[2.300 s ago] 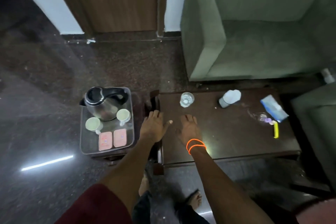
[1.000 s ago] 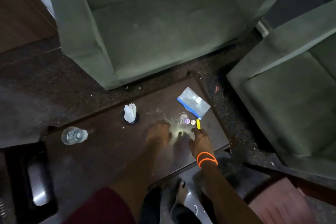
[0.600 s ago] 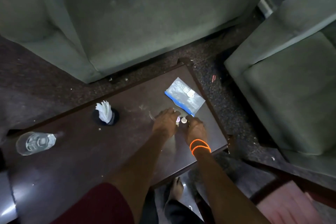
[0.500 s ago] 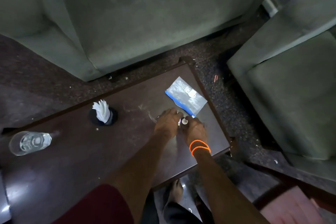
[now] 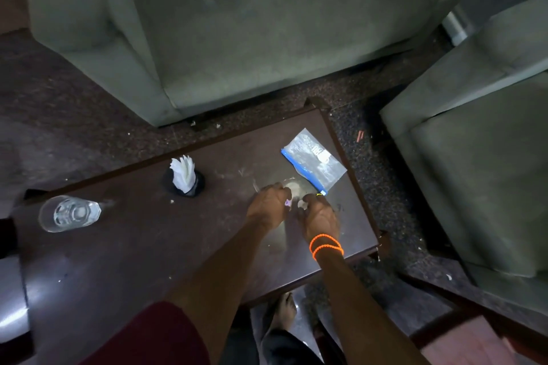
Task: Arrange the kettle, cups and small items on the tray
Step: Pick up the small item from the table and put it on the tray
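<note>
My hands on the table

Left hand (image 5: pixel 268 206) and right hand (image 5: pixel 318 215) curl over small bits (image 5: pixel 302 204); bag (image 5: pixel 314 161) at one o'clock. Grip unclear.

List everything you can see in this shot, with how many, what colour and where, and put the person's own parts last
coffee table: one, dark brown, centre and left.
drinking glass: one, clear, lying on its side at the table's left end.
tissue holder: one, black with white tissue, table's far edge, middle.
zip bag: one, clear with a blue strip, table's far right corner.
small items: several, pale, purple and yellow, between the hands; count unclear.
armchairs: two, grey-green, beyond and right of the table.
floor: dark speckled, with scattered crumbs.
left hand: one, curled over the small items.
right hand: one, orange bracelets on the wrist, fingers on the small items.
feet: bare, under the table's near edge.
</note>
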